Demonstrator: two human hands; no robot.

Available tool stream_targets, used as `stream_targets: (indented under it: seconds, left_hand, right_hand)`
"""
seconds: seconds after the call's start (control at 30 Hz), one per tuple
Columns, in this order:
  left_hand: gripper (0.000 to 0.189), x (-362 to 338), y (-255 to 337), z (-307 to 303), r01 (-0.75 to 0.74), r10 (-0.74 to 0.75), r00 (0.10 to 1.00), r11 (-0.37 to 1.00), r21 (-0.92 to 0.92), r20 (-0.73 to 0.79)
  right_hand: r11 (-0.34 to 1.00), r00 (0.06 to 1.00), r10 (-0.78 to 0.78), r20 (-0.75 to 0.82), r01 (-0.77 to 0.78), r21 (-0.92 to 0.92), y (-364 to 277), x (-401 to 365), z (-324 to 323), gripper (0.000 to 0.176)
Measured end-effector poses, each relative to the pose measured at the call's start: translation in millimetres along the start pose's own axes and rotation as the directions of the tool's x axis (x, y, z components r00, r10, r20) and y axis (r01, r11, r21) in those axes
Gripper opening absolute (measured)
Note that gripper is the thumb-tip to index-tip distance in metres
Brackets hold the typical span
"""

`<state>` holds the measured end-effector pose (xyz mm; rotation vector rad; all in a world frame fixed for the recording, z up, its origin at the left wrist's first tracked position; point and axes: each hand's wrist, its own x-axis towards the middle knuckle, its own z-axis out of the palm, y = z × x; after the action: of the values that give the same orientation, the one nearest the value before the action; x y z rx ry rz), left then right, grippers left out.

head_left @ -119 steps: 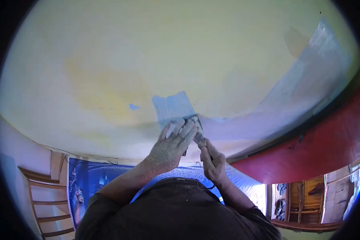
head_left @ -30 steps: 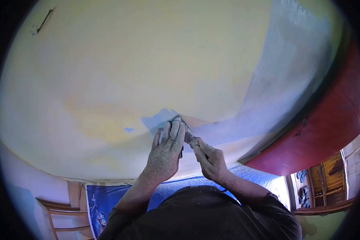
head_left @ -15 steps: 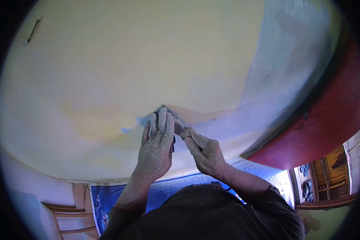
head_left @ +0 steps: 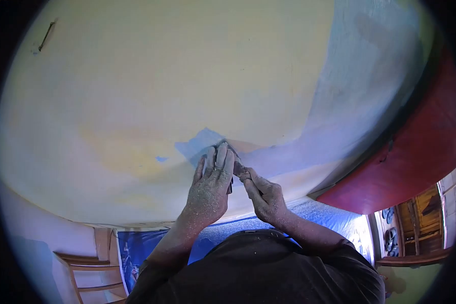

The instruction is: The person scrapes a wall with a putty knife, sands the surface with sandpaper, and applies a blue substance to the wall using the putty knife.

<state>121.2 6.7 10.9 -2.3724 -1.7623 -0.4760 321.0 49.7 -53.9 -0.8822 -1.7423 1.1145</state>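
Observation:
A pale yellow painted wall [head_left: 187, 76] fills most of the head view. My left hand [head_left: 211, 185], coated in pale dust, presses its outstretched fingers on the blade of a scraper [head_left: 239, 167] lying against the wall. The fingers and thumb of my right hand [head_left: 263, 195] are wrapped round the scraper's handle end, just to the right. Beside the blade's upper left is a bare bluish patch [head_left: 195, 144], with a smaller blue spot [head_left: 161, 159] farther left. Most of the blade is hidden under my left fingers.
A dark red panel or cloth [head_left: 385, 177] hangs at the right. Blue sheeting [head_left: 144, 248] lies below, dusted with pale flakes. Wooden rungs [head_left: 99, 288] stand at lower left. Shoes [head_left: 391, 238] are at lower right, and a nail-like piece [head_left: 46, 36] sticks out at upper left.
Both hands and the scraper have moved right and slightly down in the view. More of the bluish patch now shows to the left of the blade.

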Motion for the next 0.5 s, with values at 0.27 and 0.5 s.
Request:
stream_targets:
  seconds: [0.27,0.5]
  left_hand:
    - [0.085,-5.5,-6.0,13.8,-0.012,0.013,0.999,0.999,-0.040,0.033]
    - [0.084,-2.5,-0.1,4.5,-0.003,0.005,0.998,0.999,-0.037,0.060]
  right_hand:
    - [0.996,0.996,0.087,0.013,-0.087,0.025,18.3,-4.8,10.5,0.038]
    - [0.981,0.976,0.193,0.096,-0.195,0.004,-9.1,2.2,-4.5,0.045]
